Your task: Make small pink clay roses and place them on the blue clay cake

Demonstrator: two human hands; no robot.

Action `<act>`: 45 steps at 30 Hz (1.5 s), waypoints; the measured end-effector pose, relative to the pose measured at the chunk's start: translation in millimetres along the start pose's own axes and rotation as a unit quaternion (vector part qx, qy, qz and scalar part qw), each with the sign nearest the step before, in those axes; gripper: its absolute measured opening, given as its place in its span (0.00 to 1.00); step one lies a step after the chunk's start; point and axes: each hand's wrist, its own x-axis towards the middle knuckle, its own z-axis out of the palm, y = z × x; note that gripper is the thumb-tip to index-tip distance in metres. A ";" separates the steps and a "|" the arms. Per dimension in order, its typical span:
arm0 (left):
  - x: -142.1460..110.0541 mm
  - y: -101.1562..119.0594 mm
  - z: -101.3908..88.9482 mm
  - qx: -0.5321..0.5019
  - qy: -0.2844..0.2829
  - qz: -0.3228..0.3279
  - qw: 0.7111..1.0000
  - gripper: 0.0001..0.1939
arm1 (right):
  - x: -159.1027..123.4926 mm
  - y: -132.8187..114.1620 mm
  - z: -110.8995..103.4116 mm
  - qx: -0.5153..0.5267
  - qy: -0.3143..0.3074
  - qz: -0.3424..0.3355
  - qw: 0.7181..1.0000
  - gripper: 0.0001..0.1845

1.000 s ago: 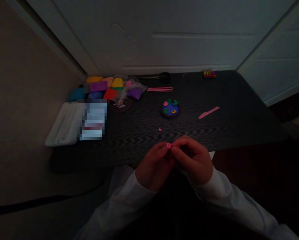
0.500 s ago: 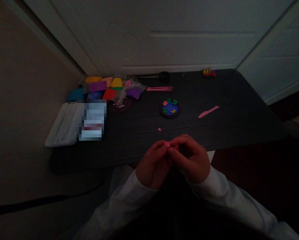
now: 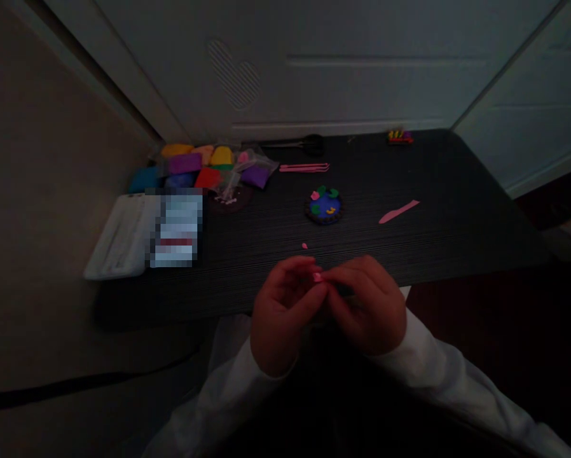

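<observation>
A small pink clay flower (image 3: pixel 318 277) is pinched at the fingertips of my right hand (image 3: pixel 371 305), just over the table's front edge. My left hand (image 3: pixel 280 312) curves around the flower's left side, its thumb and fingers apart; whether a fingertip touches the flower is hard to tell. Beyond my hands lies a loose pink clay bit (image 3: pixel 304 245), shaped like a drop. Farther back sits a round clay pond (image 3: pixel 324 207), blue with a dark brown rim, green leaves, a pink flower and yellow pieces on it.
A pink modelling knife (image 3: pixel 399 212) lies on the dark table (image 3: pixel 457 210) at right. Pink tools (image 3: pixel 304 168) and black-handled scissors (image 3: pixel 311 145) lie at the back. Bagged coloured clay (image 3: pixel 185 164) and a white tray (image 3: pixel 118 238) occupy the left. A small colourful piece (image 3: pixel 399 137) stands back right.
My left hand has opened from its pinch, its fingers spreading away from the thumb. The pink flower has tipped and shifted slightly left in my right fingers.
</observation>
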 end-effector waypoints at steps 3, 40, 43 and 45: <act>-0.8 0.6 1.0 0.009 0.006 -0.003 1.000 0.15 | -2.8 1.1 2.2 -0.015 -0.008 -0.008 1.000 0.10; 1.8 9.3 3.9 -0.128 -0.033 -0.117 0.984 0.17 | 0.5 5.1 -4.3 -0.028 -0.001 -0.066 0.997 0.09; 2.2 8.8 3.9 -0.122 -0.030 -0.120 0.985 0.16 | -0.3 5.0 -3.6 -0.025 -0.001 -0.066 0.998 0.10; 2.4 8.0 3.6 -0.119 -0.027 -0.117 0.986 0.16 | -1.1 5.4 -3.4 -0.024 0.000 -0.062 0.998 0.10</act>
